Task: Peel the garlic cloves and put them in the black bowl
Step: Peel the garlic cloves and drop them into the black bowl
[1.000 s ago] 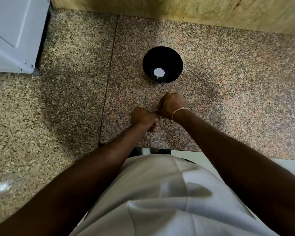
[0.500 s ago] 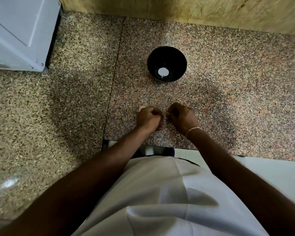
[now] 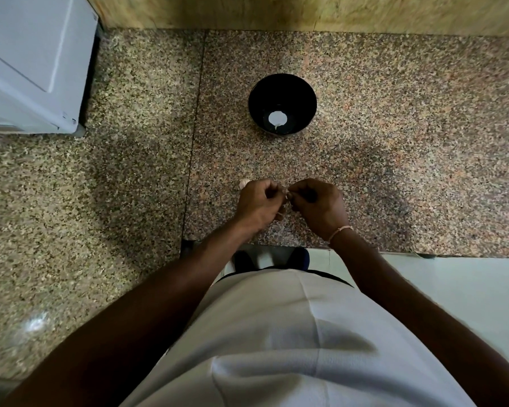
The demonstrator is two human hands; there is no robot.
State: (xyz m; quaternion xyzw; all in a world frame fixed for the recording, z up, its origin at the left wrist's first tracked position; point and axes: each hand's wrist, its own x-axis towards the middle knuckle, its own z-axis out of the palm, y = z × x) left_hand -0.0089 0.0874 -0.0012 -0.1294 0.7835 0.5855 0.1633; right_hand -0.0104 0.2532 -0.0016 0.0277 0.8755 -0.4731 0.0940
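Left hand [image 3: 259,202], right hand [image 3: 318,205], curled fingers [image 3: 288,195] meeting, above counter [image 3: 394,171]

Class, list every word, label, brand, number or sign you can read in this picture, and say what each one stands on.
None can be read.
White appliance: a tiny mark near its lower corner, too small and blurred to read.
Black bowl: no text; the white patch inside is unmarked.
Granite counter, wooden wall panel, wrist band: no writing visible.
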